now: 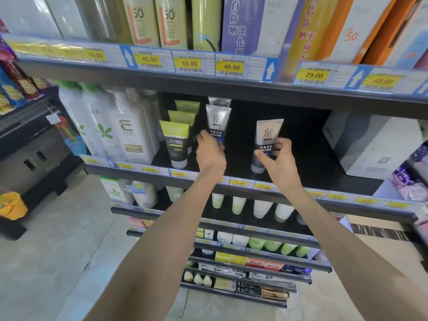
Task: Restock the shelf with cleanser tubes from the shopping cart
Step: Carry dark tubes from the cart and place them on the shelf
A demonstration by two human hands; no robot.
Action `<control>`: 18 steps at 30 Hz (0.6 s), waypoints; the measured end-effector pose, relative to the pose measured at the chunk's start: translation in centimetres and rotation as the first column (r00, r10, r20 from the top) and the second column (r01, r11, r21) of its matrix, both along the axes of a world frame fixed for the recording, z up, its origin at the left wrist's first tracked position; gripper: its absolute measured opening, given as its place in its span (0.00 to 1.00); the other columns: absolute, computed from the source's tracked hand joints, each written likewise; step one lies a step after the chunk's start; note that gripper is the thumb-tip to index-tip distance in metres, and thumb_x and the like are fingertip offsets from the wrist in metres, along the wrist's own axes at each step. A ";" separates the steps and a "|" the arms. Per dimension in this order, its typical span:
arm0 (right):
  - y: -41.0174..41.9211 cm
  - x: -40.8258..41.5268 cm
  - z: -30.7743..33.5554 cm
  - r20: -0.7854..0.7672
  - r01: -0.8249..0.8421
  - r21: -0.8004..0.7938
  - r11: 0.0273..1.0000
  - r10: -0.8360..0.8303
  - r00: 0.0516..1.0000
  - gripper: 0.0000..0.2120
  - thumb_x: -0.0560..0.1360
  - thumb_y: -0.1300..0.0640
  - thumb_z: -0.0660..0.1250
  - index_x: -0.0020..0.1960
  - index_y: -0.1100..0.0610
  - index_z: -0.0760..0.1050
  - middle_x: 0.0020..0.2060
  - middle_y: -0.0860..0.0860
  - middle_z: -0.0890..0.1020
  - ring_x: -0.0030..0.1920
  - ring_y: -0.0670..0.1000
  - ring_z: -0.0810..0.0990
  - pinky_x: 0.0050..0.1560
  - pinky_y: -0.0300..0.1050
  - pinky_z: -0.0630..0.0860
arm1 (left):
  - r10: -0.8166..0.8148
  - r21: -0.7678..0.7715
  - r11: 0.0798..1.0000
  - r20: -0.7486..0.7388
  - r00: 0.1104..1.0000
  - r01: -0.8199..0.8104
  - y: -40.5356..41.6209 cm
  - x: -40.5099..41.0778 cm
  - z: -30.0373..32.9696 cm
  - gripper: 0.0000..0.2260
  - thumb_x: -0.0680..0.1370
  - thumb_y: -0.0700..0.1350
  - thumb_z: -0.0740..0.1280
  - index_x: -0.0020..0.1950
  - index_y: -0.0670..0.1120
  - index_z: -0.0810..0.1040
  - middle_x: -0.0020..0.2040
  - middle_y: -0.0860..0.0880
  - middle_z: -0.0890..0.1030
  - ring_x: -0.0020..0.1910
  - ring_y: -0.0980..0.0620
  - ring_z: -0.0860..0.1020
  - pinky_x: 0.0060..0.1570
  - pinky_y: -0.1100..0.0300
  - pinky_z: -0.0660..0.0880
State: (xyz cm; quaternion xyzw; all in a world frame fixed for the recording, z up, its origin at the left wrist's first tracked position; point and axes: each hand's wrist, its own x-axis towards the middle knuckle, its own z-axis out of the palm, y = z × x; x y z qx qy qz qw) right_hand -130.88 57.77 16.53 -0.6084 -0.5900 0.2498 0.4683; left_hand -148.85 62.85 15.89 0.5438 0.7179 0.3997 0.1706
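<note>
My left hand (209,154) grips a silver tube (217,122) at the centre of the frame, on the dark shelf (308,156) beside the green tubes (177,140). My right hand (278,161), just right of centre, pinches another silver tube (266,137), standing cap-down.

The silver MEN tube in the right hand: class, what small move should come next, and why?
Probably set it upright and let go. The right hand grips the silver tube, which leans slightly with its cap on the shelf. It stands apart from the silver row held by the left hand.
</note>
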 end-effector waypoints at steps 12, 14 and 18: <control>-0.3 0.3 0.0 0.044 -0.051 -0.049 0.997 0.053 0.998 0.32 0.77 0.57 0.74 0.75 0.53 0.61 0.62 0.43 0.72 0.62 0.45 0.75 0.60 0.41 0.73 | -0.051 0.002 0.999 -0.024 0.998 0.051 -1.5 -0.9 0.1 0.39 0.80 0.47 0.72 0.83 0.39 0.53 0.77 0.38 0.68 0.71 0.37 0.74 0.66 0.43 0.76; -0.3 0.3 0.3 0.043 -0.077 -0.069 0.995 0.080 0.996 0.31 0.78 0.59 0.72 0.75 0.54 0.60 0.62 0.44 0.72 0.62 0.45 0.75 0.60 0.42 0.73 | -0.057 0.038 0.997 -0.081 0.995 0.060 -2.9 -1.2 -0.1 0.37 0.81 0.49 0.71 0.82 0.39 0.54 0.76 0.39 0.69 0.70 0.39 0.75 0.64 0.44 0.77; -0.3 -0.3 0.6 0.073 -0.113 -0.080 0.990 0.119 0.990 0.29 0.78 0.60 0.71 0.75 0.54 0.61 0.62 0.43 0.72 0.61 0.44 0.75 0.59 0.43 0.73 | -0.112 0.175 0.970 -0.288 0.951 0.168 -6.2 -2.5 -1.6 0.23 0.83 0.51 0.67 0.74 0.44 0.69 0.66 0.45 0.75 0.66 0.44 0.76 0.61 0.48 0.78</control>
